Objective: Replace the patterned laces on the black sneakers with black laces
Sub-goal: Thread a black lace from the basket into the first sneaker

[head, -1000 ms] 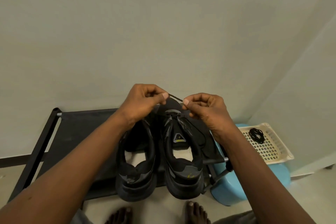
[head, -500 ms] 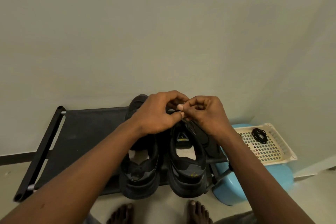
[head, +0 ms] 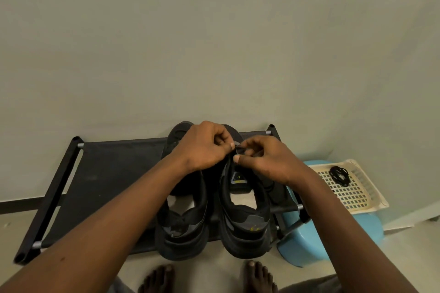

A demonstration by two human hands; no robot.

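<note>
Sneakers, black, one pair: left sneaker [head: 183,228] and right sneaker [head: 247,226] side by side on black fabric rack [head: 107,173], heels toward the wearer. Hands: left hand [head: 204,147] and right hand [head: 266,162], fingers curled, both pinching dark lace [head: 239,150] above right sneaker's tongue. Also: coiled black lace [head: 339,175] in cream basket [head: 357,195] on blue stool [head: 366,226].
</note>
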